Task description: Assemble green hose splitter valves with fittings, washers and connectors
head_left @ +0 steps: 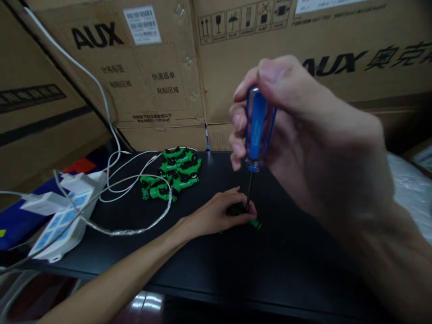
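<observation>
In my right hand (286,121) is a screwdriver (257,128) with a clear and blue handle. It stands nearly upright, its thin shaft pointing down to the fingers of my left hand (224,211). My left hand is closed around a green plastic part (255,223) on the black table (290,265). Most of that part is covered by my fingers, so where exactly the screwdriver tip touches is hidden. Further back on the left lies a cluster of several green Y-shaped hose connectors (177,173) with black pieces.
A white power strip (67,220) with plugged-in adapters sits at the left, and white cables (135,231) loop across the table near the connectors. Large cardboard boxes (162,54) stand along the back. Clear plastic wrap (410,193) shows at the right edge.
</observation>
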A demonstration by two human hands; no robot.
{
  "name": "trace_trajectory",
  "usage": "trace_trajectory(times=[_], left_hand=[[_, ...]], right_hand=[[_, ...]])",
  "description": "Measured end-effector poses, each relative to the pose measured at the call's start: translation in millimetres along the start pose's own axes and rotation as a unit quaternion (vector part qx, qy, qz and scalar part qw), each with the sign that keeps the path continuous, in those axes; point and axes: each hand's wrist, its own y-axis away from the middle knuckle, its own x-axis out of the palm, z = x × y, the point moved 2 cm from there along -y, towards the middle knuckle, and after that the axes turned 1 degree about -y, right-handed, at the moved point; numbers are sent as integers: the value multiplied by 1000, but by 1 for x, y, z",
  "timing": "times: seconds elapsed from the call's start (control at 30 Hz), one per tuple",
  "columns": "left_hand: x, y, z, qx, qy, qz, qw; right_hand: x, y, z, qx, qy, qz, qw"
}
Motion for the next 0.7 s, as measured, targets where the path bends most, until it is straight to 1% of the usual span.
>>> trace_trajectory(times=[0.07, 0.13, 0.17, 0.2, 0.23, 0.3, 0.4, 0.47, 0.53, 0.6, 0.63, 0.7], left_hand=[[1, 1, 1, 11, -8, -3, 1000], [2, 2, 2, 15, -6, -8, 1000], [2, 3, 2, 14, -6, -12, 1000], [2, 3, 1, 7, -6, -16, 1000], [2, 2, 1, -4, -4, -16, 1000], [1, 2, -1, -32, 5, -9, 999], [1, 2, -4, -49, 25, 3, 998], [2, 4, -3, -47, 29, 0, 998], [2, 5, -2, -48, 24, 0, 999], [2, 6, -1, -46, 15, 0, 999], [2, 7, -1, -44, 9, 0, 999], [1, 7, -2, -38, -2, -1, 999]], right_hand=[[2, 2, -2, -19, -5, -67, 998], [3, 6, -5, -59, -16, -148, 987], [3, 8, -7, -77, -21, -171, 982], [4, 10, -9, -91, -27, -178, 980], [4, 11, -10, -103, -33, -167, 980], [3, 9, -12, -103, -46, -99, 989], [-1, 2, -12, -57, -74, 18, 995], [-5, -4, -10, -29, -88, 65, 994], [-6, -8, -8, -13, -92, 91, 991], [-5, -8, -8, 10, -90, 100, 991], [-3, -8, -9, 19, -90, 98, 991], [0, -6, -12, 14, -91, 67, 994]])
